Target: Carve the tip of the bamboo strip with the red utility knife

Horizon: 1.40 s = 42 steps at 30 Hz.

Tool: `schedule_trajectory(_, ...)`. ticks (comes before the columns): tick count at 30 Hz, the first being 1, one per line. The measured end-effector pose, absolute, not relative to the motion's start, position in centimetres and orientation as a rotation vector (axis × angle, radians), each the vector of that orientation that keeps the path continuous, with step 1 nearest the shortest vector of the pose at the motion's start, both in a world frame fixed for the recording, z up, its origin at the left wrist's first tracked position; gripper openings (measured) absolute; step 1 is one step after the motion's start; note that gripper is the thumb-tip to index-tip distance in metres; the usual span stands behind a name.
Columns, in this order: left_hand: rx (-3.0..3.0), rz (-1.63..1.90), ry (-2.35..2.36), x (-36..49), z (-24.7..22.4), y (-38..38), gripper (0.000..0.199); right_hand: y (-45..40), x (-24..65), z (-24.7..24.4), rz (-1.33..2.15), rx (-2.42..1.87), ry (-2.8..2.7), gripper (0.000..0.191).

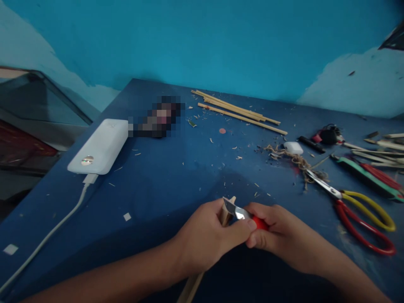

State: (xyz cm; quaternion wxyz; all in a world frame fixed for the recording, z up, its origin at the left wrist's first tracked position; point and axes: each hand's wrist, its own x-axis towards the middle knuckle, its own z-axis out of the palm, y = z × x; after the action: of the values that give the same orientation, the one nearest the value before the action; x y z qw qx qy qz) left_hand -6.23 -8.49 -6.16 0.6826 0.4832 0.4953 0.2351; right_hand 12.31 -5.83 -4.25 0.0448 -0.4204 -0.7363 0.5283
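Note:
My left hand (205,237) is wrapped round a bamboo stick (192,286), whose upper end shows between thumb and fingers. My right hand (276,229) grips the red handle of a knife (259,223). The knife's metal blade lies across the stick near its top end, pointing up and to the left. My left thumb rests by the base of the blade, close to my right fingertips. Both hands are over the near part of the blue table (158,185).
A white power bank (100,145) with a cable lies left, near a blurred dark item (160,120). Bamboo sticks (240,111) lie at the back. At right are scissors (339,195), twine (296,160), a white case (293,147) and a green tool (362,174). Shavings are scattered about.

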Motion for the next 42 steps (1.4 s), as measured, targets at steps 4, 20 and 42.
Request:
schedule_trajectory(4,1.116,0.486,1.123,-6.4,-5.7,-8.3,0.036,-5.7,12.5,-4.1,1.682,-1.29,-2.224,0.037)
schedule_trajectory(20,1.24,0.491,1.182,-6.2,-5.4,-8.2,0.031,-6.4,11.7,-4.2,1.273,-1.545,-2.36,0.035)
schedule_trajectory(42,1.168,0.522,1.191,-6.3,-5.3,-8.0,0.035,-6.8,11.2,-5.0,1.317,-1.545,-2.182,0.038)
